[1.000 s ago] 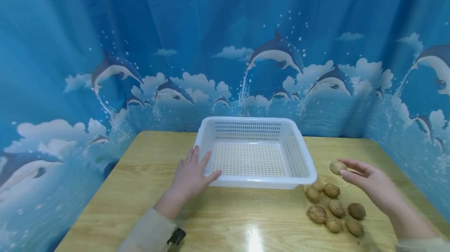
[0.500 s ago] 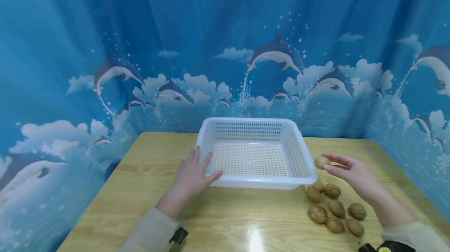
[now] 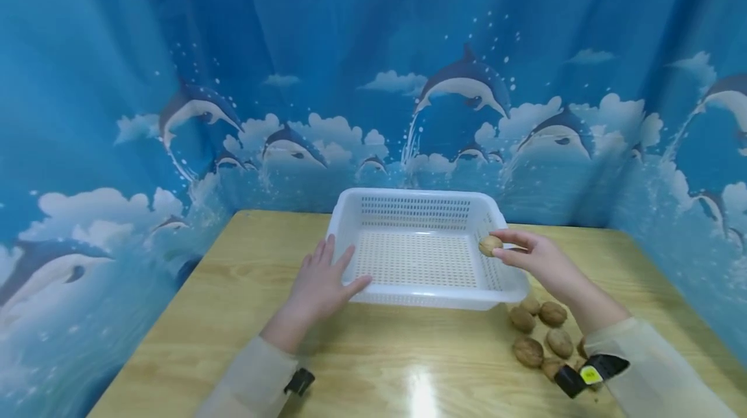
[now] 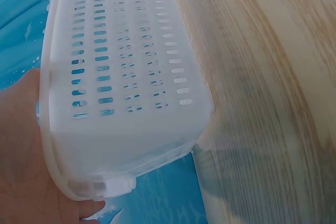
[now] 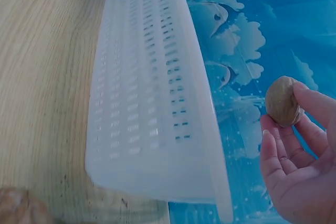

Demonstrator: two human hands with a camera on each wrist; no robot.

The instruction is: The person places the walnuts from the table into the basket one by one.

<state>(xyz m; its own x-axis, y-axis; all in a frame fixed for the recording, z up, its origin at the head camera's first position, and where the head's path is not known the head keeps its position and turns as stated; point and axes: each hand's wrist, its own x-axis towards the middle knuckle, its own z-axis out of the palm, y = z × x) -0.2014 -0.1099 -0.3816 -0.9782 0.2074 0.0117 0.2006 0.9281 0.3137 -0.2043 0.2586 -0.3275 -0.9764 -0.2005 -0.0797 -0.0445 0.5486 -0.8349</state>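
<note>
One walnut up: the held walnut hangs over the right-hand part of the white basket, above the rim and apart from it, as the right wrist view makes clear.
Right hand: here's the grip, the right hand pinching that shell between thumb and fingers from the right, most of the nut in plain sight.
Left hand: over on the far side, the left hand rests with fingers spread on the basket's left rim, relaxed rather than clenched; how hard it presses, I cannot tell.
Walnut handling: light, I'd judge, hard and rigid, its wrinkled shell giving decent traction; being rounded, it could roll if the pinch slackens. Best hold is across the widest part, thumb facing fingers, no hard squeeze needed.
Basket handling: thin perforated plastic by the look, light and slightly springy, smooth enough to slide if bumped; the rim is the natural place to steady it.
Waiting walnuts: a loose cluster of walnuts sits on the wooden worktop near the basket's front right corner, some partly hidden by the right sleeve and its black wristband.
</note>
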